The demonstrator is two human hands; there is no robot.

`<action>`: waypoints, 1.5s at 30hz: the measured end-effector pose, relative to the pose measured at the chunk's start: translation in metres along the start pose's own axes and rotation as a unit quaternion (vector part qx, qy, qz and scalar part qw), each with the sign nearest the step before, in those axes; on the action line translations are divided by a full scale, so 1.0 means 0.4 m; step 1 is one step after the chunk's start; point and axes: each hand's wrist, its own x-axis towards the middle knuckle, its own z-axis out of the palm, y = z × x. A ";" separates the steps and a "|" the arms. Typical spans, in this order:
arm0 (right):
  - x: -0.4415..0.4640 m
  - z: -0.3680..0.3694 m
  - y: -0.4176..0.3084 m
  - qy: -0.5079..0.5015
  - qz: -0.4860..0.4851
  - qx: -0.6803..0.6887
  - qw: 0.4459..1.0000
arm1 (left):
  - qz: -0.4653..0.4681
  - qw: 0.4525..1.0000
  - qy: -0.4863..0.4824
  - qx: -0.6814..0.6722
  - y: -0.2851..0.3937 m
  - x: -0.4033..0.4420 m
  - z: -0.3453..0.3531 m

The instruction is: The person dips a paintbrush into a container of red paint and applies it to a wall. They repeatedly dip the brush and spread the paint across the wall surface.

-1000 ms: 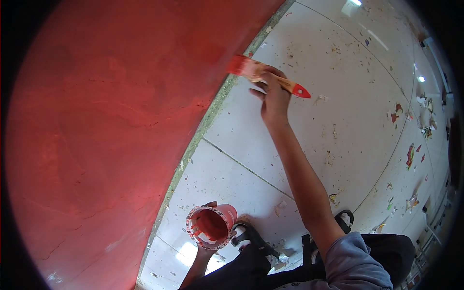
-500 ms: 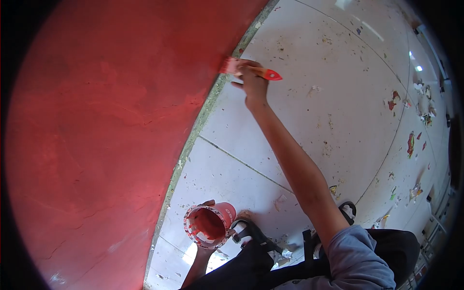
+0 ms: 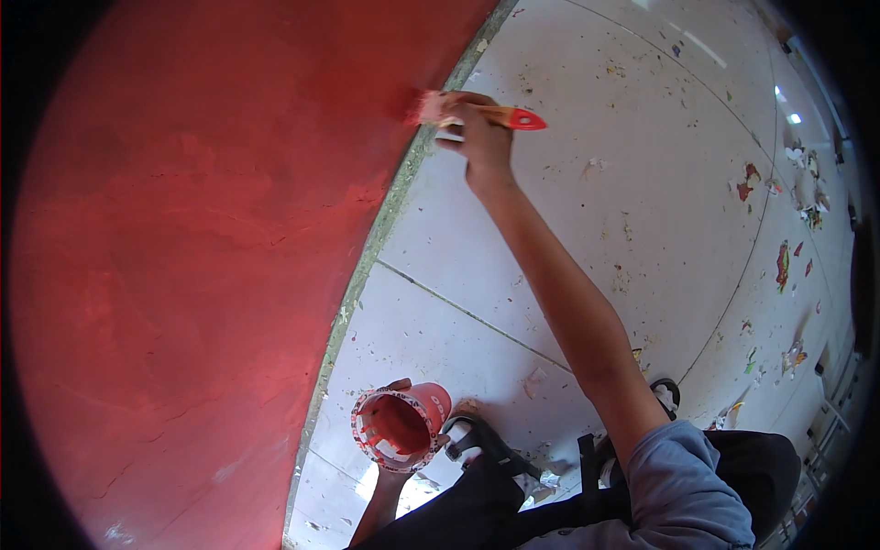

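Note:
A paintbrush with a wooden handle and red tip (image 3: 525, 119) is in my right hand (image 3: 483, 137), whose fingers wrap round it near the ferrule. Its red bristles meet the lower edge of the red wall (image 3: 211, 229), just above the greenish strip (image 3: 374, 240) along the floor. Lower down, my left hand (image 3: 396, 477) holds a red paint cup (image 3: 431, 403) from beneath, with fingers at its sides. The cup's mouth faces the camera and shows red paint inside, with pale patches near the rim.
White floor tiles (image 3: 513, 266) with dark joints carry scattered flakes and paper scraps (image 3: 782, 266), mostly at the right. My sandalled feet (image 3: 481, 440) and dark-trousered legs are at the bottom. Furniture legs show at the far right edge.
The brush and my right hand moved left to the wall, then slightly up along its lower edge. The cup stays almost in place in my left hand.

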 end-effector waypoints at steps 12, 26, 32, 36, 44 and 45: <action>0.032 -0.028 -0.019 0.074 -0.110 -0.049 0.990 | 0.017 1.000 -0.003 0.024 -0.025 -0.004 -0.020; -0.004 -0.013 0.024 -0.007 -0.052 -0.035 0.998 | 0.021 0.999 -0.015 0.036 -0.023 -0.011 -0.024; -0.003 -0.058 0.036 0.042 -0.077 -0.100 0.991 | 0.026 0.999 0.001 0.034 0.011 -0.010 -0.007; -0.059 0.064 0.025 -0.032 -0.076 -0.016 0.996 | 0.056 0.991 -0.007 0.121 -0.005 -0.029 -0.029; -0.065 0.004 -0.078 -0.007 -0.086 0.007 0.996 | 0.048 0.998 0.003 0.037 0.023 -0.048 -0.013; -0.040 -0.025 -0.044 0.020 -0.065 -0.039 0.997 | 0.047 0.999 0.001 0.014 0.024 -0.052 -0.012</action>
